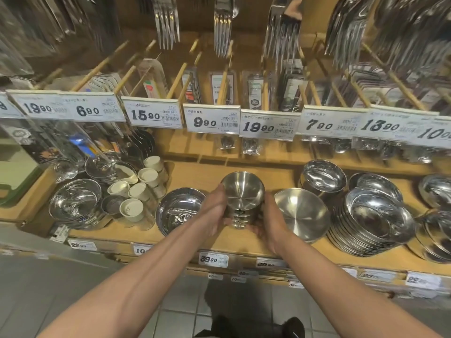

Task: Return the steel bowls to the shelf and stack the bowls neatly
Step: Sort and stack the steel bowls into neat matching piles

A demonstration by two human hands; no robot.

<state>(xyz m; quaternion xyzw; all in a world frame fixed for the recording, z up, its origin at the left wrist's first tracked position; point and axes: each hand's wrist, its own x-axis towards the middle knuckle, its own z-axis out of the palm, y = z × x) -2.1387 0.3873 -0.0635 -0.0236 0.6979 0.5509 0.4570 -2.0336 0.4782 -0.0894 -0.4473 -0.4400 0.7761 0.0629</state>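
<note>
Both hands clasp a stack (242, 202) of small steel bowls from either side, the left hand (214, 211) on its left flank and the right hand (271, 222) low on its right, fingers curled round the nested rims so the pile cannot splay. The stack is tipped a little toward the camera, its top bowl's brushed inside showing, and it sits in the bare gap of the shelf (195, 172); whether its base already touches the wood is hidden by the hands. Two-sided holding looks chosen to keep the bowls square while they are set down. Just left of the stack lies a wide bowl (179, 211); just right of it a brushed bowl (301, 215) leans on its edge, with a tilted pile of plates (366, 230) beyond that. Farther left of the stack stand cream cups (144, 189). Above and behind the stack runs a row of price tags (211, 121). I judge the step to be seating the stack upright in that gap, between its neighbours.
</note>
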